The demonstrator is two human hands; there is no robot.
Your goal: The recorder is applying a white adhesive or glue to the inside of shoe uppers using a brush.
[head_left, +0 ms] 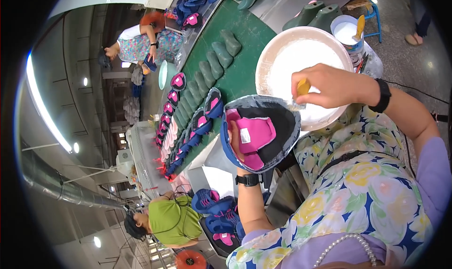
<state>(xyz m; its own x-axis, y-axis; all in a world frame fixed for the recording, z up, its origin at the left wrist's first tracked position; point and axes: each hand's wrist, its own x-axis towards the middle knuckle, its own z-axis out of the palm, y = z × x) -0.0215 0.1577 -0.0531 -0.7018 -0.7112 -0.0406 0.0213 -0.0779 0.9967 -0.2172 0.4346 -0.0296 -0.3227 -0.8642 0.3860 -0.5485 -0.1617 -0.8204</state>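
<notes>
My right hand (327, 86) is closed round the yellow handle of a brush (303, 86). The bristles meet the edge of a blue shoe upper (282, 149), beside the rim of a wide basin (262, 70) of white liquid. My left hand (235, 141) grips the upper, with fingers showing inside it and the rest hidden behind its blue side. The upper's open underside faces me, showing a dark inside, a pink lining with a white label, and a greyish-white coated border.
A white tub (346, 31) with a yellow-handled brush stands beyond the basin. Rows of shoe uppers (201, 122) and green shoe lasts (207, 73) line the green conveyor belt (245, 26). Finished-looking blue shoes (207, 200) sit nearby. Two people (174, 219) work alongside.
</notes>
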